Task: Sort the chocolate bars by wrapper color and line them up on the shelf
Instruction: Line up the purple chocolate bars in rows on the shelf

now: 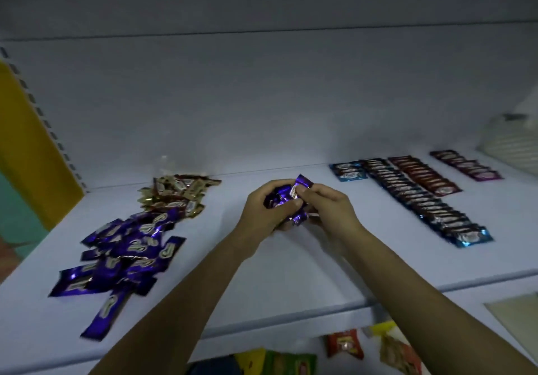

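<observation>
**Purple bars in hand: light, slick and easy to spill**

Nearest, below the shelf's front edge, a red snack packet (pixel 345 344) lies on a lower level with some yellow and green packets; they play no part here. On the white shelf (pixel 262 287), to the left, a loose pile of purple bars (pixel 125 252) lies criss-crossed and unsorted.

Over the middle of the shelf, the left hand (pixel 266 210) has its fingers curled round a bunch of purple bars (pixel 283 198). The right hand (pixel 330 208) pinches the upper end of one bar between thumb and forefinger. Its other fingers are tucked under the bunch and mostly hidden.

Judging by the shine, the wrappers are thin foil: light, slippery against each other, and apt to fan out of a loose grip. The bars inside would probably snap if bent, so a hold across the flat middle looks safer than tugging a crimped end.

Behind the pile sits a heap of gold bars (pixel 174 195). Farther right, a long blue row (pixel 422 204), a dark red row (pixel 423 176) and a short purple-pink row (pixel 465 165) are already lined up, overlapping like tiles.
</observation>
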